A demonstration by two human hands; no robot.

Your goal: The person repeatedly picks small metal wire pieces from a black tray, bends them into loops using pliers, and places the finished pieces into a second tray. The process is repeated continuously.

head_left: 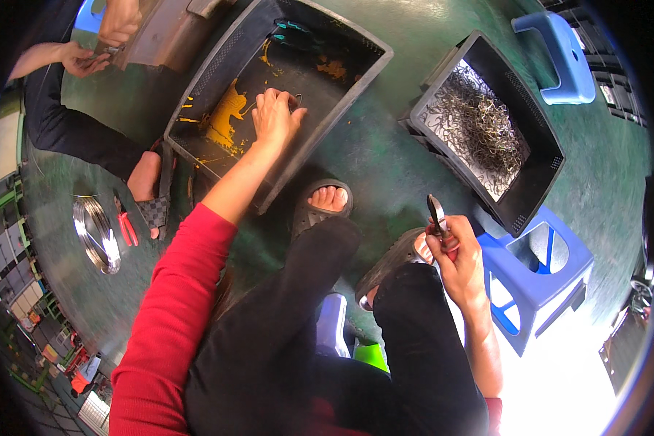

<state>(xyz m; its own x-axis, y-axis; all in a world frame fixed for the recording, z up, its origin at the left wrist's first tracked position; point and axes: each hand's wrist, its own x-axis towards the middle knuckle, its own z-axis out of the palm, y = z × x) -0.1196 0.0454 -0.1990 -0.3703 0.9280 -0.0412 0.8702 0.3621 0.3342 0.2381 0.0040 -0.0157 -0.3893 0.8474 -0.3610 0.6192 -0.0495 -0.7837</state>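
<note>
My left hand (275,120) is inside a large black plastic crate (376,67), above its paint-stained bottom. Thumb and forefinger pinch a small bent wire piece (299,99), of which only a bit shows. Over my right knee, my right hand (461,261) is closed round a pair of pliers (435,211). Their dark metal jaws point up and away from me, and part of the red handle shows between my fingers. A second black crate (534,185) to the right holds a tangled heap of thin bent wire pieces (479,123) on a white liner.
A blue stool (538,269) stands below the right crate, another blue stool (567,62) beyond it. On the left floor lie a wire coil (94,236) and red-handled pliers (126,221). Another person's hands (87,58) work at the upper left, their foot (147,178) beside the large crate.
</note>
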